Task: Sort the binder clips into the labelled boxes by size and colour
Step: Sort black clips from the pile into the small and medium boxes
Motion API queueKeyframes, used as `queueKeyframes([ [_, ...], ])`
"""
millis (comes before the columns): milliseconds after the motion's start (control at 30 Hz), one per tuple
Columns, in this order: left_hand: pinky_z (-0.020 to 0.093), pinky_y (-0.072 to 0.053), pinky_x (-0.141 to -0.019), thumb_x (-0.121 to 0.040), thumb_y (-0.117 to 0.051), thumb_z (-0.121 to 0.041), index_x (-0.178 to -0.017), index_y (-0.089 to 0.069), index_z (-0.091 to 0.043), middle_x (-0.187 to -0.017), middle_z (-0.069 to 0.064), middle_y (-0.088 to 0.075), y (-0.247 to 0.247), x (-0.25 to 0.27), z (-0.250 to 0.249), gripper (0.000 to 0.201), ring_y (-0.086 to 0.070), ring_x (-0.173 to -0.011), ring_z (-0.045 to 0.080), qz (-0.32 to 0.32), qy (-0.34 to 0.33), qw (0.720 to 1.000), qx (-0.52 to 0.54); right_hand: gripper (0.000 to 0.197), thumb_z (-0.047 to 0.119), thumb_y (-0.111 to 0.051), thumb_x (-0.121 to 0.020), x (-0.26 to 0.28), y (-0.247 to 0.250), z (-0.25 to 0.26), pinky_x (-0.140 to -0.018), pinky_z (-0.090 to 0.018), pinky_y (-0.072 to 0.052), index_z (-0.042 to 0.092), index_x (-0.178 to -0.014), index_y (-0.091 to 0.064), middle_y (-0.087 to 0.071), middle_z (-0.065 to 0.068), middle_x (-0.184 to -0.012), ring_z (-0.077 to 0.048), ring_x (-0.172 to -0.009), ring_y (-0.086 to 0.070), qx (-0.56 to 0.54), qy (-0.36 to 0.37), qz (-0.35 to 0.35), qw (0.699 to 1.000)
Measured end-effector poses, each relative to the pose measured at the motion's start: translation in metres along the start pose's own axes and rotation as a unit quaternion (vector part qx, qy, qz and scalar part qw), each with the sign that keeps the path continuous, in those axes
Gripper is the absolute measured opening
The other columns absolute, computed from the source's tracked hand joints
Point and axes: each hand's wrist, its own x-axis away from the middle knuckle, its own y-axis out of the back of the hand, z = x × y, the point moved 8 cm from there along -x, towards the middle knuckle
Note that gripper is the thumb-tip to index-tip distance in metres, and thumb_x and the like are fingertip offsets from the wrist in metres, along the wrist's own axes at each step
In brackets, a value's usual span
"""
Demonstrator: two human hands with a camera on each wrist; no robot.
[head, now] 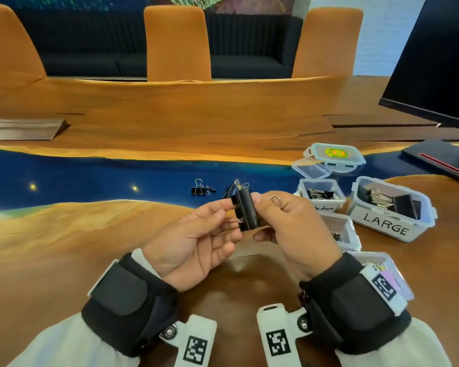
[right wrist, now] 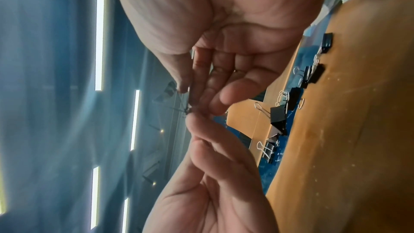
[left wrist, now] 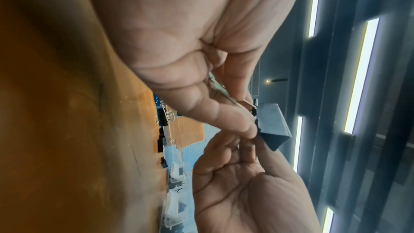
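Note:
A large black binder clip (head: 245,210) is held in the air above the table's near edge, between both hands. My left hand (head: 229,222) pinches its wire handles from the left. From the right, my right hand (head: 259,218) grips the black body, and a wire loop (head: 274,200) shows above its fingers. In the left wrist view the clip (left wrist: 272,125) sticks out past the fingertips. To the right stand the box labelled LARGE (head: 390,226) and the Medium box (head: 323,207), both with black clips inside. Loose black clips (head: 198,190) lie on the blue strip.
A smaller clear box (head: 351,234) and a box with coloured clips (head: 387,263) stand by my right wrist. Two lids (head: 337,154) lie behind the boxes. A monitor (head: 435,62) stands at the far right. More loose clips (right wrist: 277,116) lie beyond my hands.

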Motion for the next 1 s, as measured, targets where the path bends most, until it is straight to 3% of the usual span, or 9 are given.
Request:
queueKeyframes([
  [100,0.025,-0.062,-0.061,-0.086,-0.065,-0.023,-0.134,-0.061,-0.013,-0.101,0.013,-0.065,0.007,0.000,0.002,0.050,-0.070,-0.079,0.020,-0.034,0.013,0.999,-0.011,0.030,0.029,-0.059,-0.098,0.001,0.010,0.010,-0.058,-0.039,-0.056,0.013,-0.077,-0.072,-0.069,-0.011,-0.076,-0.025,-0.071,-0.064,0.081,0.068,-0.050,0.993],
  [200,0.028,-0.063,-0.064,-0.077,-0.078,-0.016,-0.132,-0.060,-0.009,-0.098,0.012,-0.066,0.012,0.002,-0.002,0.059,-0.071,-0.080,0.022,-0.041,0.013,0.999,-0.007,0.027,0.033,-0.061,-0.096,0.005,0.017,0.024,-0.066,-0.049,-0.055,0.020,-0.075,-0.071,-0.065,0.004,-0.068,-0.019,-0.070,-0.063,0.169,0.131,-0.088,0.973],
  [267,0.029,-0.062,-0.067,-0.070,-0.083,-0.013,-0.131,-0.059,-0.005,-0.099,0.014,-0.068,0.012,0.005,-0.005,0.066,-0.073,-0.081,0.023,-0.025,0.018,0.999,-0.028,0.024,0.032,-0.064,-0.094,0.008,0.017,0.029,-0.066,-0.047,-0.053,0.020,-0.074,-0.070,-0.064,0.004,-0.066,-0.018,-0.069,-0.062,0.186,0.151,-0.094,0.966],
  [367,0.031,-0.061,-0.075,-0.068,-0.090,-0.017,-0.129,-0.064,-0.004,-0.124,0.021,-0.067,0.001,0.010,-0.004,0.067,-0.073,-0.100,0.029,0.036,0.037,0.996,-0.066,0.024,0.027,-0.070,-0.091,0.012,0.009,0.036,-0.062,-0.034,-0.049,0.015,-0.070,-0.067,-0.060,0.001,-0.062,-0.018,-0.066,-0.058,0.218,0.189,-0.084,0.954],
  [433,0.033,-0.061,-0.081,-0.069,-0.091,-0.020,-0.123,-0.068,-0.005,-0.126,0.025,-0.066,-0.006,0.013,0.000,0.061,-0.070,-0.107,0.031,0.065,0.047,0.993,-0.084,0.026,0.026,-0.073,-0.087,0.013,-0.001,0.033,-0.058,-0.026,-0.047,0.013,-0.067,-0.063,-0.059,-0.002,-0.061,-0.017,-0.063,-0.057,0.222,0.183,-0.053,0.956],
  [567,0.031,-0.063,-0.078,-0.076,-0.080,-0.021,-0.105,-0.071,-0.003,-0.105,0.022,-0.071,-0.004,0.009,0.000,0.035,-0.073,-0.091,0.025,0.035,0.027,0.991,-0.128,0.015,0.025,-0.073,-0.084,0.011,-0.016,0.017,-0.055,-0.019,-0.045,0.023,-0.073,-0.063,-0.061,0.001,-0.064,-0.007,-0.058,-0.053,0.243,0.116,0.019,0.963],
  [800,0.027,-0.062,-0.074,-0.084,-0.070,-0.009,-0.116,-0.071,0.000,-0.116,0.024,-0.071,-0.006,0.009,-0.005,0.033,-0.073,-0.098,0.026,0.029,0.016,0.993,-0.117,0.047,0.055,-0.075,-0.075,0.004,0.010,0.006,-0.063,-0.027,-0.051,0.034,-0.109,-0.051,-0.056,0.002,-0.086,-0.008,-0.069,-0.054,0.266,0.052,-0.052,0.961],
  [900,0.028,-0.063,-0.074,-0.078,-0.074,-0.007,-0.119,-0.071,-0.002,-0.116,0.022,-0.071,-0.006,0.009,-0.002,0.041,-0.073,-0.094,0.025,0.045,0.031,0.991,-0.119,0.027,0.047,-0.074,-0.082,0.004,0.006,0.011,-0.059,-0.020,-0.047,0.023,-0.086,-0.063,-0.062,0.002,-0.073,-0.006,-0.062,-0.055,0.243,0.068,-0.037,0.967],
  [1000,0.031,-0.063,-0.075,-0.076,-0.073,0.000,-0.123,-0.070,-0.005,-0.101,0.018,-0.071,-0.007,0.009,-0.002,0.047,-0.073,-0.084,0.023,0.060,0.028,0.992,-0.109,0.031,0.040,-0.070,-0.088,0.003,0.005,0.012,-0.056,-0.030,-0.050,0.014,-0.073,-0.063,-0.061,-0.007,-0.063,-0.019,-0.058,-0.058,0.239,0.076,-0.036,0.967],
])
